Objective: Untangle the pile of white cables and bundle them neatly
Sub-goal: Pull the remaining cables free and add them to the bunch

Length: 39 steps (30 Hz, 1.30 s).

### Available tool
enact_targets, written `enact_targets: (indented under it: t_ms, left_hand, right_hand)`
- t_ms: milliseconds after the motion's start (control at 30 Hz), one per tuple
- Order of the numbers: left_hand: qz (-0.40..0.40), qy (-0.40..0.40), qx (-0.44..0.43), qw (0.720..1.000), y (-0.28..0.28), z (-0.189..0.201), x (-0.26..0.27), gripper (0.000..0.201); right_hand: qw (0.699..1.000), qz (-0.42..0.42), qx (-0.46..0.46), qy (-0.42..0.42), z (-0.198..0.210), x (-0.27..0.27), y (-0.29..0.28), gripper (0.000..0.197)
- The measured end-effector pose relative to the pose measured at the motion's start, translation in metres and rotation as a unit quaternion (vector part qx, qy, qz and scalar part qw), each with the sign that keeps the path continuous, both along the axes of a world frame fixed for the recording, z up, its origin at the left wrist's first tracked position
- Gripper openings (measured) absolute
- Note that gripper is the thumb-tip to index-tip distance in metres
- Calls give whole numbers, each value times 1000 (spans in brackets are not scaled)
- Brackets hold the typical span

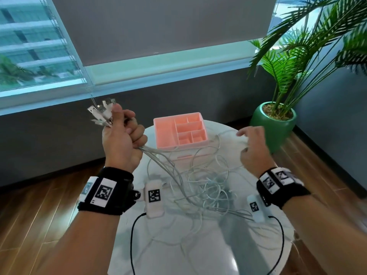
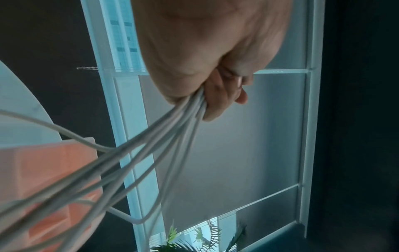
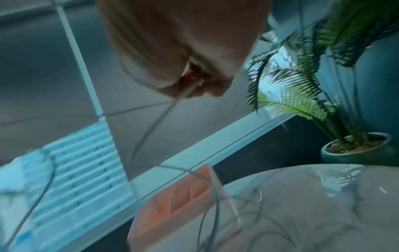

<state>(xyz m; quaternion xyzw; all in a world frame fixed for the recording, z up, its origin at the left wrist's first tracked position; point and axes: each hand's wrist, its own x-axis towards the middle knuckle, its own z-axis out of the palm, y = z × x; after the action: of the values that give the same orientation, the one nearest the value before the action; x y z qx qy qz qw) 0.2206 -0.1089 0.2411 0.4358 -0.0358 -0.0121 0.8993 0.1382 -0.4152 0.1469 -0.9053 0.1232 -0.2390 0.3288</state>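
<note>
Left hand (image 1: 121, 139), frame left, fist gripped gathered white cables (image 1: 198, 187), plugs (image 1: 102, 112) above. Right hand (image 1: 253, 147), frame right, pinched one strand. Pink organizer (image 1: 164, 133) behind.

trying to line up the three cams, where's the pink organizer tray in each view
Head: pink organizer tray at centre, on the far side of the white table.
Left wrist: lower left, behind the cables.
Right wrist: bottom centre, blurred.
Shared landmark: the potted palm.
</note>
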Motion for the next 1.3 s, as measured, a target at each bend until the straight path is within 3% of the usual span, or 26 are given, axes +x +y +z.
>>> enact_targets:
  t_ms: [67, 200, 267, 333, 400, 467, 533, 567, 633, 700, 767, 867, 933, 1100, 1300]
  left_hand:
    - [0, 2, -20, 1000, -1, 8, 6, 47]
    - [-5, -12, -43, 999, -14, 33, 12, 47]
    - [-12, -17, -46, 999, -21, 45, 12, 48]
    - [-17, -23, -38, 999, -26, 52, 12, 48]
    - [-20, -25, -26, 999, -28, 54, 13, 48]
    - [-28, -23, -19, 999, -29, 52, 12, 49]
    - [-42, -20, -11, 999, -32, 46, 11, 53]
    - [-50, -19, -6, 999, -34, 42, 9, 53]
    - [-68, -14, -2, 998, -41, 36, 6, 52]
    - [-83, -8, -6, 996, -48, 32, 1, 51]
    - [-95, -6, -15, 995, -54, 32, -5, 49]
    - [-94, -21, -5, 995, -50, 40, -9, 49]
    - [-66, -29, -6, 997, -35, 49, -5, 52]
    - [45, -35, -61, 997, 23, 73, 19, 48]
    - [79, -55, -67, 993, 49, 79, 41, 48]
  right_hand:
    - [996, -83, -11, 12, 13, 2, -28, 48]
    - [988, -125, -77, 48, 28, 2, -66, 34]
    - [981, -95, -85, 149, 27, 0, -74, 21]
    - [944, -51, -69, 319, 26, -6, -83, 16]
    - [910, -44, -83, 403, 31, -12, -89, 35]
    - [902, -30, -102, 418, 37, -11, -84, 55]
    - [893, 54, -102, 434, 46, -5, -60, 104]
    - [904, 97, -78, 410, 51, -1, -43, 124]
    - [939, 180, -24, 293, 63, 6, 0, 131]
    - [949, 256, 14, 182, 78, 14, 50, 118]
    - [941, 312, 57, 121, 84, 25, 97, 100]
    - [918, 366, 123, 87, 74, 43, 135, 37]
    - [920, 360, 111, 111, 62, 50, 136, 13]
    - [933, 289, 118, 180, 9, 45, 85, 11]
    - [935, 233, 87, 253, -42, 24, 40, 14]
